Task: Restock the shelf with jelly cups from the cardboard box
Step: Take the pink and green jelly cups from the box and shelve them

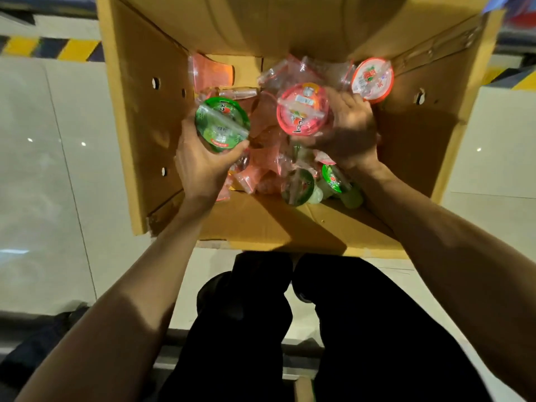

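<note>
Looking down from your head camera, your left hand (pixel 200 166) grips a green jelly cup (pixel 222 124) and your right hand (pixel 345 132) clasps a red jelly cup (pixel 303 110), both inside the cardboard box (pixel 145 134). More cups (pixel 372 78) lie loose there. Shelf out of view; restocking appears unfinished.

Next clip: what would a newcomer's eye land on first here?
Two bright lids stand out: a green cup held in the left hand by the box's left wall, and a red cup held in the right hand near the middle. Both are inside the open box, above loose cups and clear wrappers. A second red cup sits in the far right corner.
</note>
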